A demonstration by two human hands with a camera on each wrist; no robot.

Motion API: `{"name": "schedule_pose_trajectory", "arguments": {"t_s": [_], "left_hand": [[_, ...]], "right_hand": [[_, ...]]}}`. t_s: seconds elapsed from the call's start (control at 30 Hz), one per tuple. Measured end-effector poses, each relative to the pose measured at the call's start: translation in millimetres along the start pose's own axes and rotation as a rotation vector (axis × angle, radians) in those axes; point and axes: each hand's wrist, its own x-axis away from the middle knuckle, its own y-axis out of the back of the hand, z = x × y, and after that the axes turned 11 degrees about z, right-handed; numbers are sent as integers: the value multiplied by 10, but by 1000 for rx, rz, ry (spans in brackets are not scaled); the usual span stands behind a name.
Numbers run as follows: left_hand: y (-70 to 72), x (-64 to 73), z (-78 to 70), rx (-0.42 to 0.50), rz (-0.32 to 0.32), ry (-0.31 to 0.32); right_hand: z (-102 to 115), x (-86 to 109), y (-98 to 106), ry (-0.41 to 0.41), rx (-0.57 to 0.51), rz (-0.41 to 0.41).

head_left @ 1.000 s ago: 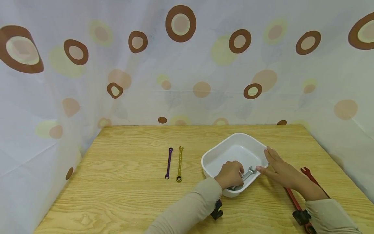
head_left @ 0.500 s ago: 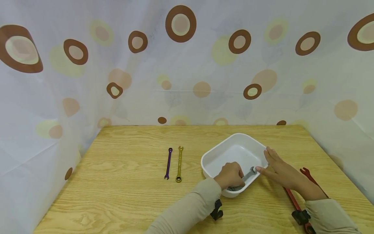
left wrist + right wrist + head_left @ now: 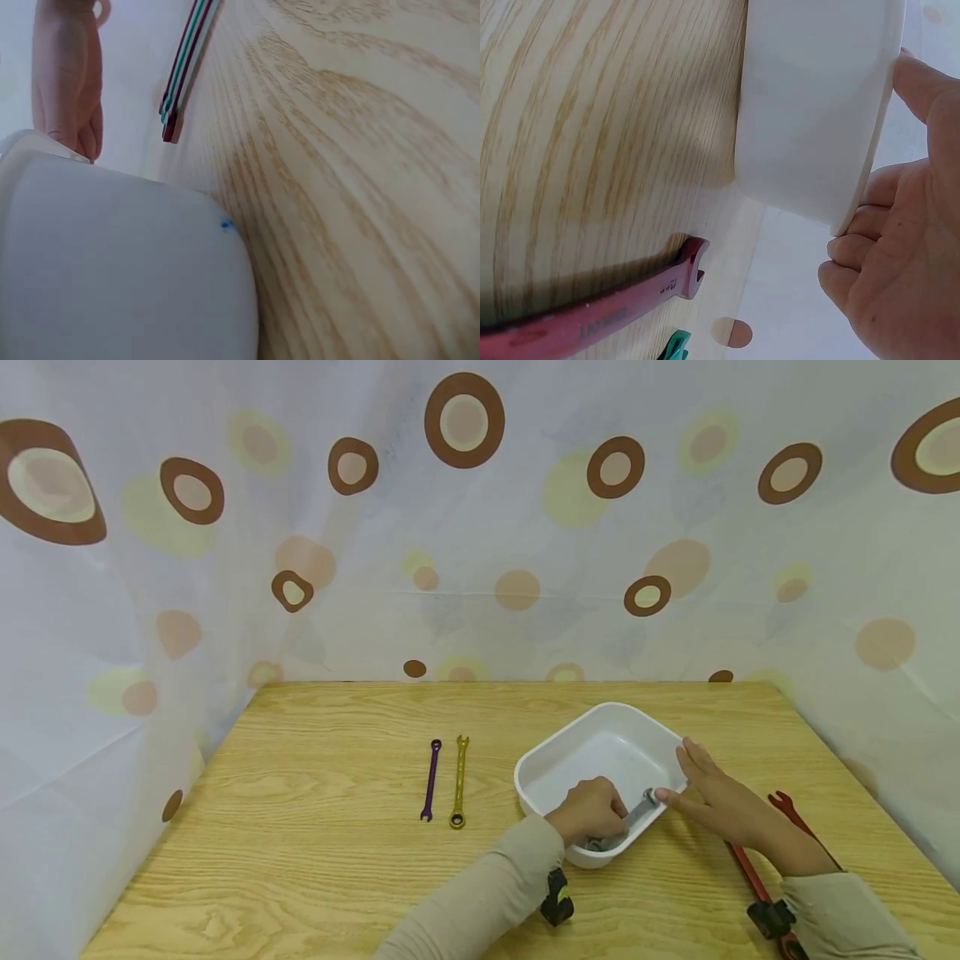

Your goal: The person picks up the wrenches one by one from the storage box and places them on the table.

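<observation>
My left hand (image 3: 592, 811) reaches down into a white plastic basin (image 3: 528, 752). Its fingers curl over a silver wrench (image 3: 641, 814) lying low in the basin, with the open-end head sticking out past the knuckles. The fingertips are hidden. By the thumb side, a bit more grey metal (image 3: 596, 843) shows. My right hand (image 3: 723, 810) rests at the basin's right rim with fingers straight and thumb spread. In the right wrist view, the right hand's thumb and fingers touch the rim.
A purple wrench (image 3: 431, 781) and a gold wrench (image 3: 460, 781) lie side by side left of the basin. Red wrenches (image 3: 750, 872) lie under the right forearm, with a green one (image 3: 676, 345) beside them. A patterned cloth (image 3: 480, 527) hangs behind the wooden table (image 3: 315, 860).
The left hand has shifted very slightly within the basin, and less of the silver wrench's shaft shows between its fingers. The right hand keeps its place at the rim.
</observation>
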Motion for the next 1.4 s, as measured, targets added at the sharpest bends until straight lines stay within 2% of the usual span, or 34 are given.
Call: {"name": "schedule_pose_trajectory", "arguments": {"t_s": [0.17,0.3,0.67,0.8,1.2,1.4], "left_hand": [[9,2,-6,80,-28,31],[16,-7,-7,114,-60,32],[6,-48,-2,202,-80,47],[7,-48,2,244,-75,31],[17,-26,5,473,-57,-3],[36,-35,1,510,-73,-12]], "right_hand": [[-2,-4,-6,-6,5,2],[-3,-2,-4,-6,17,-2],[11,-6,-4,-2,25,-12],[14,-4,-4,-5,23,-14],[23,1,-2,-24,18,-9],[22,2,2,-16,9,-11]]}}
